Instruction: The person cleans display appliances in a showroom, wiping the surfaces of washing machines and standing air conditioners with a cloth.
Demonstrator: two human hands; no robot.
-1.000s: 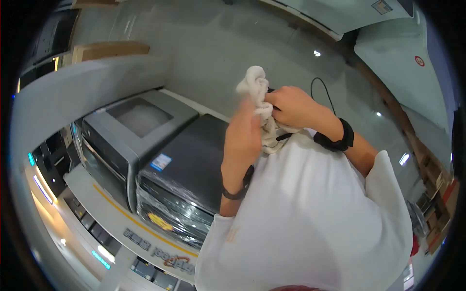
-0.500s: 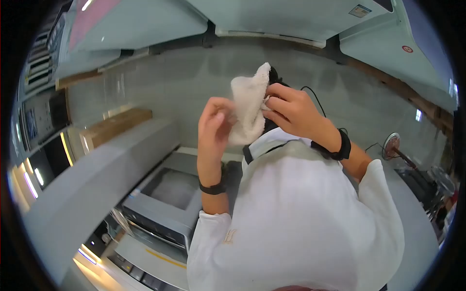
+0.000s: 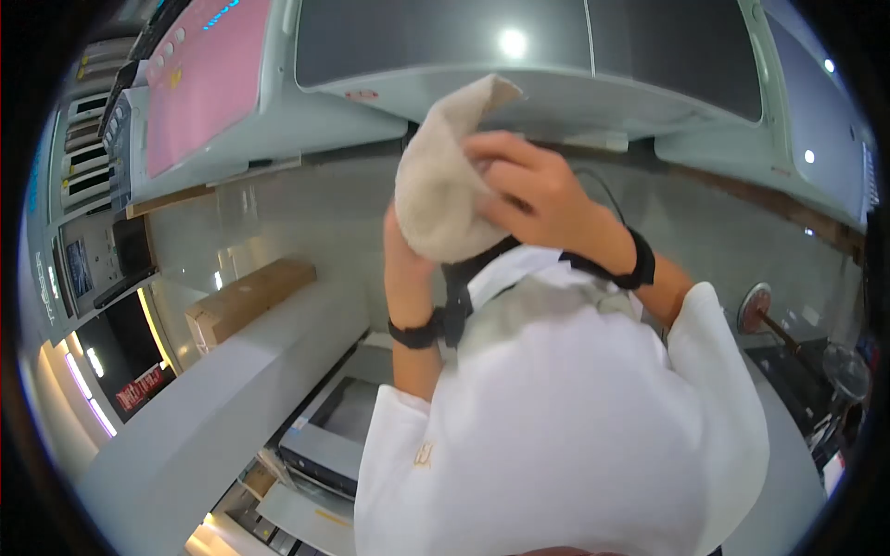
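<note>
A white terry cloth (image 3: 443,181) is held up in front of me, one corner pointing upward. My left hand (image 3: 406,248) is behind and under the cloth. Most of its fingers are hidden by the fabric, with only its edge and the wrist showing. From the other side my right hand (image 3: 536,190) has its curled fingers on the cloth's right edge, a little blurred by motion. Each wrist wears a black band. Beyond the cloth stands a white appliance with a dark glossy top (image 3: 445,42).
A pink-topped appliance (image 3: 209,88) stands at the upper left, and another white one (image 3: 816,120) at the right. A cardboard box (image 3: 250,301) sits by a grey ledge (image 3: 213,389). Below is a grey machine (image 3: 324,445). A round-headed stand (image 3: 756,306) is at right.
The cloth has risen and shifted left, opening out over my left hand. My right hand has moved slightly left along with it. My view has tilted up, showing more of the appliance tops.
</note>
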